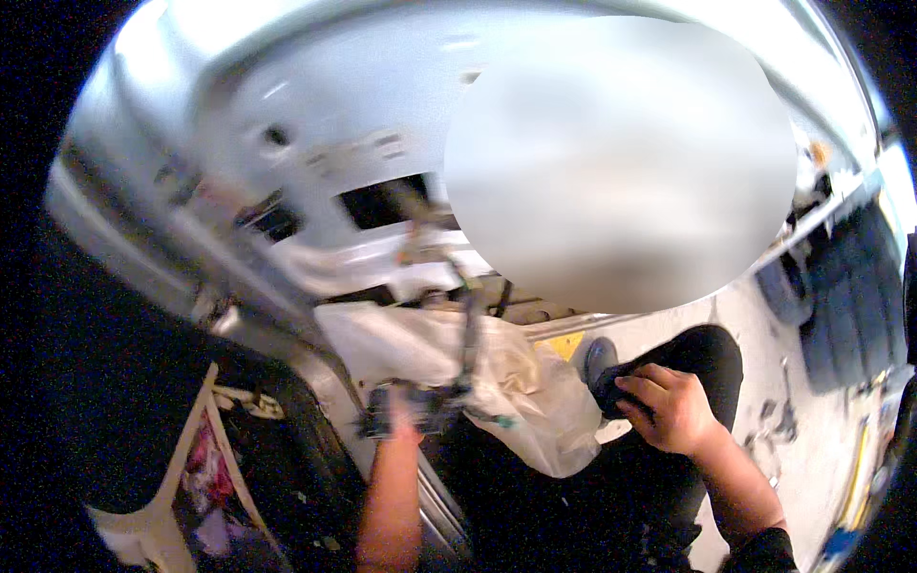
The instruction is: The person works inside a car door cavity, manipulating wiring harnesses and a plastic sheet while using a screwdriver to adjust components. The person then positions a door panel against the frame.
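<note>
My left hand, smeared by motion, is at a dark switch-panel-like module with a wiring harness running up into the pale bare metal of a vehicle door or body panel. It seems to grip the module. Beside it a crumpled translucent plastic sheet hangs over my dark-clad legs. My right hand has its fingers curled by my bent knee, over dark fabric; whether anything is in them is hidden. A grey shoe shows behind that hand.
A metal door sill runs along the left, beside a dark interior with pink and purple items. On the right are pale floor, large dark grey panels, scattered small tools and a yellow long object. The upper right is blurred out.
</note>
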